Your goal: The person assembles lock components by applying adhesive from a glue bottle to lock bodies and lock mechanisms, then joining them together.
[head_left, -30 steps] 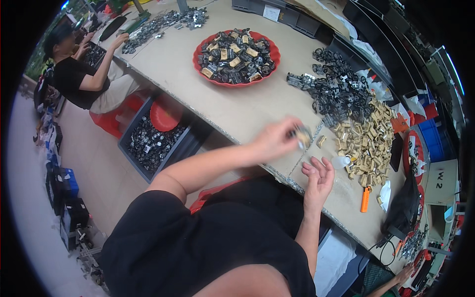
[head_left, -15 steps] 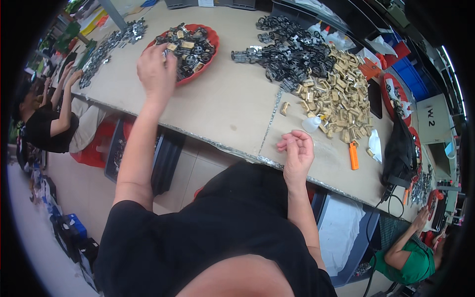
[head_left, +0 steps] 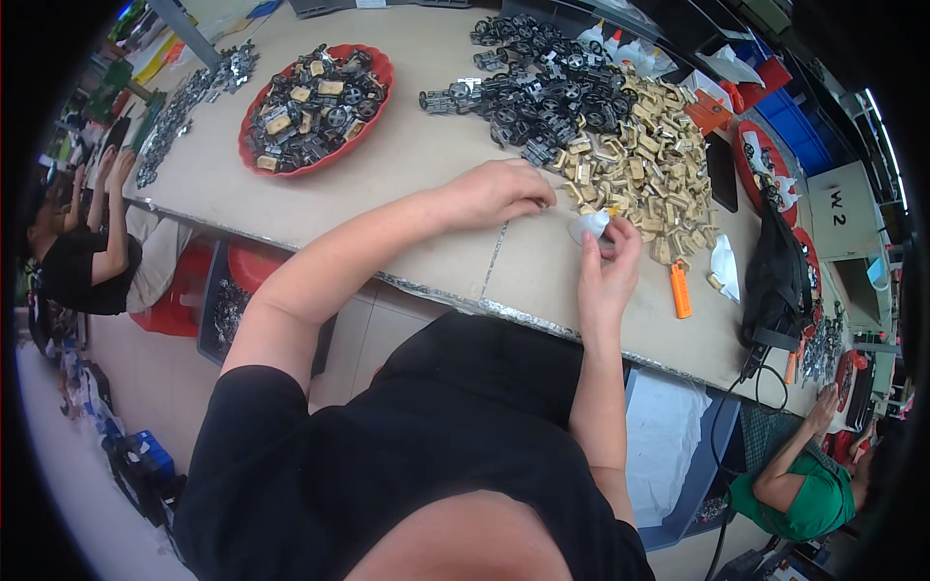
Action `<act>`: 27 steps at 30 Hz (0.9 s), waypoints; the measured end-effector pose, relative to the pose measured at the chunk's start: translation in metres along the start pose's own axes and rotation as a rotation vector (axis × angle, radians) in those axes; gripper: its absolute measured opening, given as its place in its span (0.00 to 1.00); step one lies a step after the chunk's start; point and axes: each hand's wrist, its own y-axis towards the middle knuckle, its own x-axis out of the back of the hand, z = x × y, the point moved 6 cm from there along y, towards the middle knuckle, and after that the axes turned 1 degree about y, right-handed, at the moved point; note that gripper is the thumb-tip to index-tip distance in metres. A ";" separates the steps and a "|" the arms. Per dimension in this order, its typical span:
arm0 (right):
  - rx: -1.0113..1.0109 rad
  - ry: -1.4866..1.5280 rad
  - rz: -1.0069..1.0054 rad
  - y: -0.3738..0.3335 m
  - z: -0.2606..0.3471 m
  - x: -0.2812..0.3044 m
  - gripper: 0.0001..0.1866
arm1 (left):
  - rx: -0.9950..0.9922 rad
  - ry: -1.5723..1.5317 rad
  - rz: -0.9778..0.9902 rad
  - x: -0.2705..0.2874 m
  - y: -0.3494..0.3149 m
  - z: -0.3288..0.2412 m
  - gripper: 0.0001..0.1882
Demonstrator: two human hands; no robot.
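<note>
**A bowl well filled, two large heaps still loose**

The right hand [head_left: 612, 259] has its thumb and fingers bent in on the white squeeze bottle [head_left: 587, 227], which lies at its fingertips with the yellow tip pointing away toward the heap. The left hand [head_left: 506, 194] rests low over the worktable [head_left: 436, 145], just left of the bottle, with its fingers curled under; whether anything is inside the curl cannot be told, since the back of the hand covers it.

Beyond the left hand and off to its left, the scalloped red bowl [head_left: 385, 99] is heaped with black wheeled parts and gold blocks mixed together. Some of these seem to be joined pairs, so that portion looks done.

Much is left. Directly beyond the left hand spreads a broad pile of black wheeled chassis [head_left: 554, 85], apparently bare of gold. Touching its right side, and beyond the right hand, lies a wide heap of loose gold blocks [head_left: 651, 160]. Judging by the two heaps, the unjoined stock outweighs what the bowl holds. To the right of the right hand lies an orange-handled tool [head_left: 681, 292], untouched.
</note>
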 end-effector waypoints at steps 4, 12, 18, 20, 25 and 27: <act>-0.105 0.194 0.032 0.001 -0.013 -0.006 0.16 | 0.774 -1.019 -0.092 -0.023 -0.020 0.013 0.10; -0.312 0.896 0.049 -0.003 -0.016 0.008 0.14 | 0.701 -1.270 -0.307 -0.029 -0.037 -0.011 0.13; -0.294 1.064 -0.018 -0.008 -0.033 0.009 0.13 | 0.724 -1.077 -0.289 -0.044 -0.045 -0.010 0.14; -0.288 1.056 -0.011 -0.010 -0.029 0.007 0.13 | 0.709 -1.077 -0.297 -0.043 -0.046 -0.009 0.15; -0.174 0.911 -0.002 -0.014 -0.012 0.003 0.12 | 0.636 -1.031 -0.363 -0.038 -0.043 -0.014 0.17; -0.075 0.771 0.014 -0.017 -0.008 0.003 0.13 | 0.631 -1.059 -0.361 -0.038 -0.043 -0.015 0.19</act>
